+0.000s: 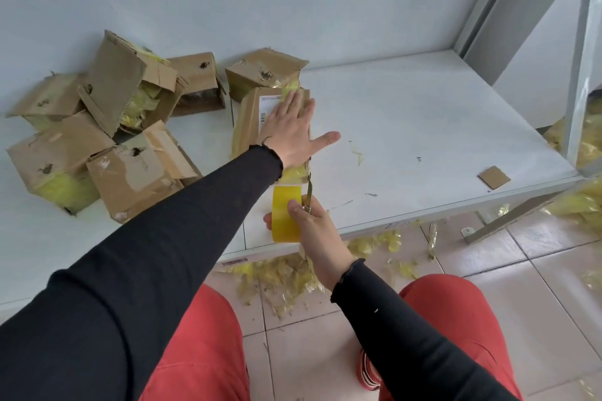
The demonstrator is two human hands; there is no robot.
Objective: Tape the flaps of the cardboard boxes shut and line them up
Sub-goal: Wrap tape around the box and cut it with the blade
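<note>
The left hand (291,130) lies flat on top of a cardboard box (250,120), its fingers straight and pressed together over the white shipping label (269,109), the thumb spread out to the right past the box's edge and over the white table (423,127). Under the palm and toward the wrist, the near end of that box shows crinkled yellow tape. Just below this hand, nearer the person, the right hand (312,225) grips a roll of yellow tape (286,214): the thumb lies on the roll's outer face and the other fingers curl round from behind, one fingertip showing at the roll's left side. A narrow twisted strand of tape (309,187) runs up from beside the right thumb to the near end of the box, so roll and box are joined by it. Beyond the left fingertips, touching the held box's far end, stands another box (265,73) with torn spots. Well to the left of both hands a loose heap of battered boxes (107,127) lies tumbled, several with flaps open and yellow tape remnants showing. To the right of the thumb, well apart, a small cardboard scrap (494,176) lies near the table's edge. Below the right hand, yellow tape shreds (280,277) litter the tiled floor.
</note>
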